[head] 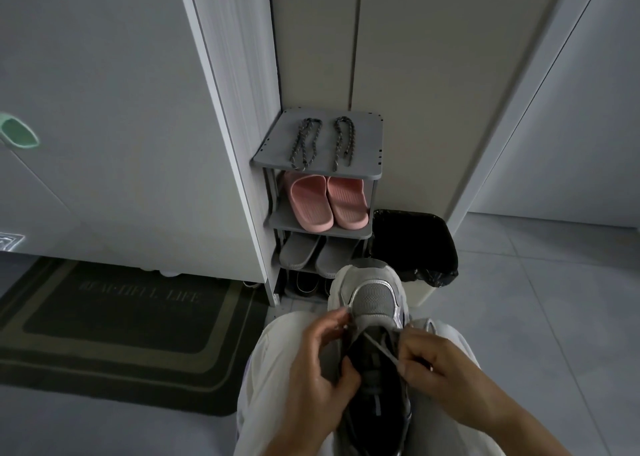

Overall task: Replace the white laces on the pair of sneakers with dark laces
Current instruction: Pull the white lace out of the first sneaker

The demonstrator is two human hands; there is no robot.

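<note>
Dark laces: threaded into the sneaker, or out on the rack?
Out. Both dark laces lie side by side on the rack's top shelf; left hand and right hand pinch the white lace on the sneaker.

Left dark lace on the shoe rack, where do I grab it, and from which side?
Probably pinch the left dark lace at its near end, from above and the front. It lies flat, doubled, running front to back on the shoe rack; that end reaches the front edge, nearest you.
</note>
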